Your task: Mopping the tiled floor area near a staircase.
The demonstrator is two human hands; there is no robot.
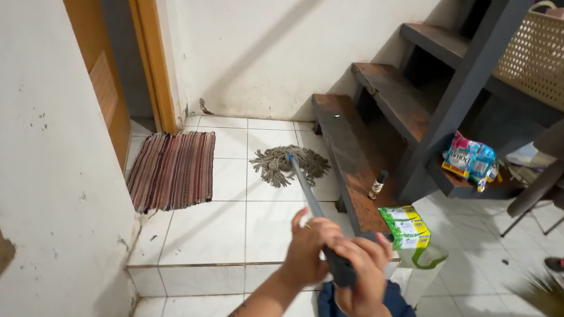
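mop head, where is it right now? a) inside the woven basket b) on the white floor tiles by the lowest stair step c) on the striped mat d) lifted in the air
b: the grey string mop head lies spread on the white tiled floor next to the lowest wooden step, apart from the striped mat, while both hands grip the handle.

Thing: a string mop (298, 175) with a long grey handle.
Head: a splay of dull grey-brown strands, spread flat on the white floor tiles, just beside the lowest wooden stair step.
Handle: slanted, running from the head down toward the viewer.
Grip end: dark, wrapped by both hands.
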